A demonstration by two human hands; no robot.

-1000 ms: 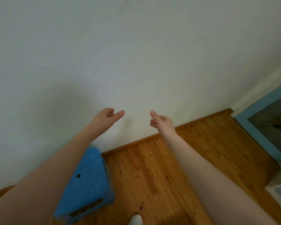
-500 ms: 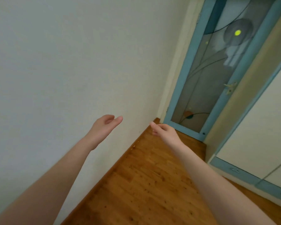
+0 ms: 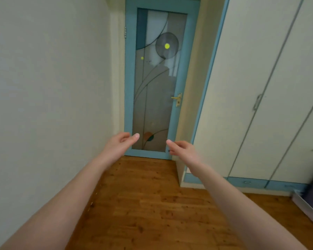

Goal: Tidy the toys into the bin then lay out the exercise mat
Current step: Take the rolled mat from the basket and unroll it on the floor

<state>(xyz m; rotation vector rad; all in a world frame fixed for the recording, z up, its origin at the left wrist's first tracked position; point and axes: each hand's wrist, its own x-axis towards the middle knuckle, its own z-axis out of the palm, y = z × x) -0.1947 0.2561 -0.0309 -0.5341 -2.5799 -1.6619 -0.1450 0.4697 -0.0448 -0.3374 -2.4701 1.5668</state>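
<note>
My left hand and my right hand are stretched out in front of me at chest height, a short gap between them. Both hold nothing, with fingers loosely curled and apart. No toys and no exercise mat show in the head view. At the far right edge a pale plastic container sits on the floor with something dark and blurred above it; whether it is the bin I cannot tell.
A blue-framed glass door with a brass handle stands straight ahead. White wall on the left, a white wardrobe with blue trim on the right. Wooden floor runs between them.
The view has swung right, from the wall corner and a blue stool to the glass door and wardrobe. Both hands kept their outstretched pose.
</note>
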